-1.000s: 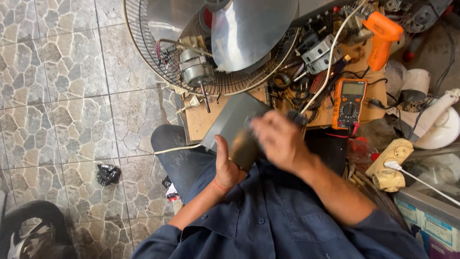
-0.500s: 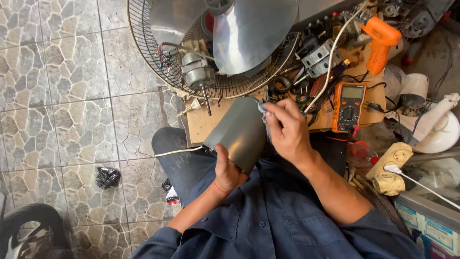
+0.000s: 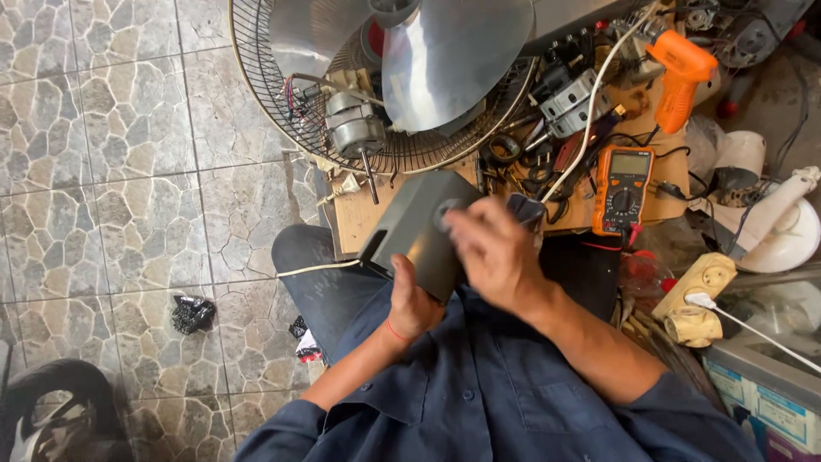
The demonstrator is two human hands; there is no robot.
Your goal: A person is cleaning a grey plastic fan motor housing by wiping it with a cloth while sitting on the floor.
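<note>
A person in a dark blue shirt sits at a cluttered wooden worktop [image 3: 359, 222], seen from above. The left hand [image 3: 413, 301] grips the lower edge of a grey housing [image 3: 417, 231], fingers wrapped round it, propping it tilted over the lap against the worktop's near edge. The right hand [image 3: 492, 252] lies across the housing's upper right side, fingers loosely curled and motion-blurred; whether it pinches anything cannot be told.

Half a second ago the right hand was raised at the housing's top corner, fingers bunched as if on a small part. Now it has dropped lower and swept across the face, and a round grey knob or opening [image 3: 446, 210] shows on the housing just beyond the fingertips. The housing itself has turned slightly, showing more of its broad face. This looks like handling or turning the housing rather than setting it down.

Behind it on the worktop lie a fan guard [image 3: 282, 103], a silver blade [image 3: 453, 60], a small motor [image 3: 355, 133], an orange multimeter [image 3: 623, 188] and an orange tool [image 3: 680, 77].
</note>
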